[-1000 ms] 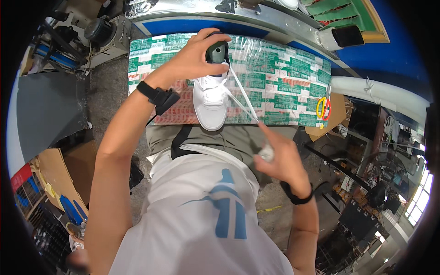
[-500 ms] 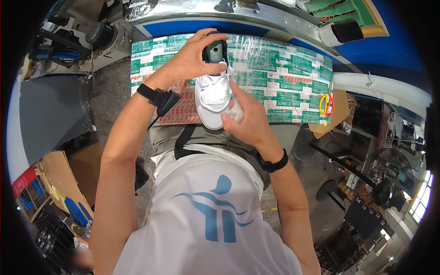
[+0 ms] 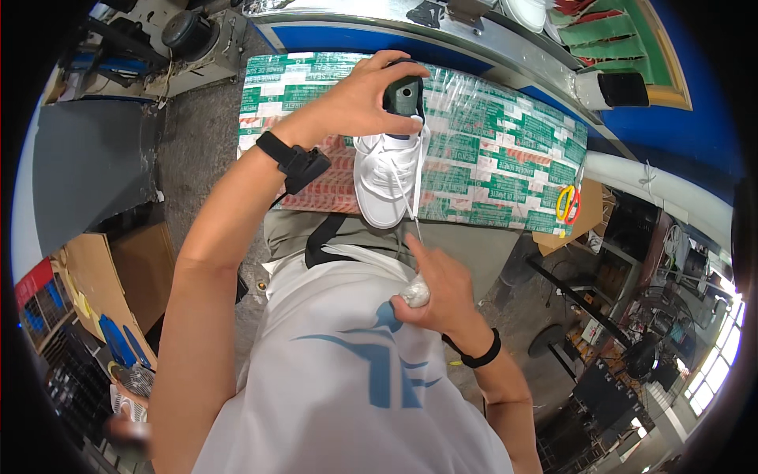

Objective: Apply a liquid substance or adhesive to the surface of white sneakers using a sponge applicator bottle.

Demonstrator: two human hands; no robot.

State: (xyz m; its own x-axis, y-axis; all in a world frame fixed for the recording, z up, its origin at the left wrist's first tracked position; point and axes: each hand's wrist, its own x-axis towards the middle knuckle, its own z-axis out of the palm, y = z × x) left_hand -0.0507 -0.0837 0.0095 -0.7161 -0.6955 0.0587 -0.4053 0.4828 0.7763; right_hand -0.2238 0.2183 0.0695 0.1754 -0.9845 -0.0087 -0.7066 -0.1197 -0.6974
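A white lace-up sneaker [image 3: 380, 186] lies on the taped board with its toe toward me. Inside its opening sits a dark green shoe last [image 3: 403, 103] with a round hole. My left hand [image 3: 359, 99] is closed around the heel and collar, thumb on one side and fingers over the back. Close to my shirt, my right hand [image 3: 446, 288] holds a crumpled white wad [image 3: 415, 292] between thumb and curled fingers. Its index finger points at the toe. A white shoelace [image 3: 418, 227] runs from the sneaker to this finger; whether it is gripped is unclear.
The work surface [image 3: 489, 158] is covered in green-and-white printed tape. Yellow-and-red-handled scissors [image 3: 568, 205] lie at its right edge. Beyond it runs a metal rail [image 3: 355, 24] with another white shoe [image 3: 525, 12]. Machinery [image 3: 189, 35] stands far left.
My right hand has drawn back from the sneaker toward my body with the white wad, and a lace now stretches after it. In the picture, shoe and left hand sit slightly farther right.
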